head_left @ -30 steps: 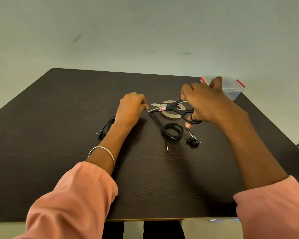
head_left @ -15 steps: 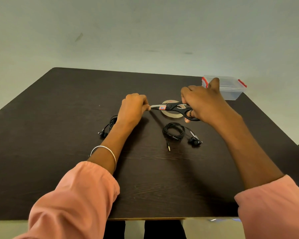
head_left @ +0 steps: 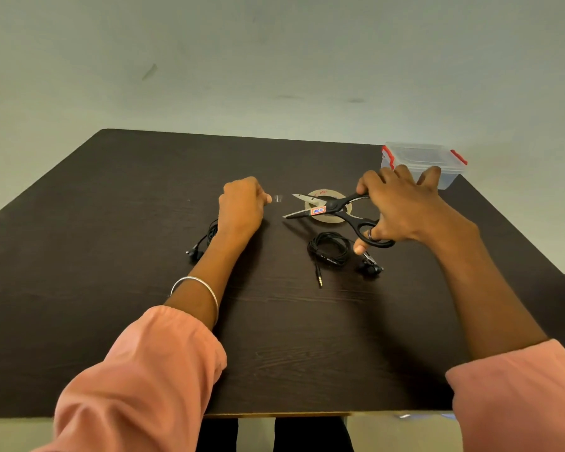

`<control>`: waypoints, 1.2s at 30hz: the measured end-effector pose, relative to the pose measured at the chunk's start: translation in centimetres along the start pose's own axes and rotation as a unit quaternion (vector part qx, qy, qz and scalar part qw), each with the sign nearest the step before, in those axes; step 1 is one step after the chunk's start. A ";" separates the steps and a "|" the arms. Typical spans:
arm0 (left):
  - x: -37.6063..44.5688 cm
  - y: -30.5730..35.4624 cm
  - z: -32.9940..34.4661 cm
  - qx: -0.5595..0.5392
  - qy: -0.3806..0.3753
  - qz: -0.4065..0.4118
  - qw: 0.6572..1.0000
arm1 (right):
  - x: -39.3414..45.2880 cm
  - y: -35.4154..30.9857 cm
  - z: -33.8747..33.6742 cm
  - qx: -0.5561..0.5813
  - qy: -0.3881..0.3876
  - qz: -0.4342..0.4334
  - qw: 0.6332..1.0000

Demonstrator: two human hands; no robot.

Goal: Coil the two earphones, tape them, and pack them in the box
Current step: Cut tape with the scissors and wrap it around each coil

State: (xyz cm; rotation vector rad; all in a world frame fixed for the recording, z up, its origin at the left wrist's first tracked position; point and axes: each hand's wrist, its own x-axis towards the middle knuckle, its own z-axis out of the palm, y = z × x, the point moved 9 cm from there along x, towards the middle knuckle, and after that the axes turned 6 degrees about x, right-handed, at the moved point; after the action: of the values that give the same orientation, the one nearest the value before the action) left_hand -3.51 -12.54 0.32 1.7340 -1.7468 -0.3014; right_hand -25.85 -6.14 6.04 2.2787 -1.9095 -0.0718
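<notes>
Over the middle of the dark table (head_left: 111, 256), the scissors (head_left: 331, 208) have snapped shut and sprung open again, blades apart now, and they've pulled clear of the left hand (head_left: 242, 205). That left hand, fist curled, pinches what looks like a small clear strip of tape (head_left: 278, 198), though it's hard to make out. The right hand (head_left: 402, 210) grips the scissor handles, fingers through the loops, above the tape roll (head_left: 328, 207). So the piece is cut! One coiled earphone (head_left: 330, 252) lies below the scissors; the other earphone (head_left: 206, 239) sits half hidden behind the left wrist. The box (head_left: 421, 161) waits at the far right corner, lid on. Taping looks next.
</notes>
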 end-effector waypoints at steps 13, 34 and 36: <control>-0.7 0.4 -0.5 -0.115 0.005 -0.005 0.993 | -3.5 7.1 3.9 0.441 -0.051 0.190 0.876; -3.3 2.2 1.3 -0.343 -0.087 -0.075 0.932 | -9.7 10.3 6.5 0.240 0.027 0.410 0.880; -3.4 2.2 1.5 -0.341 -0.089 -0.078 0.933 | -9.8 9.9 5.3 0.175 0.014 0.406 0.897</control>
State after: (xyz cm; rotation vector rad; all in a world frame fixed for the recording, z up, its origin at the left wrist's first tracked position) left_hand -6.41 -9.43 -0.48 1.3483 -1.3775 -1.0288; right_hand -37.97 1.28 1.68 1.4187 -2.8588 0.4363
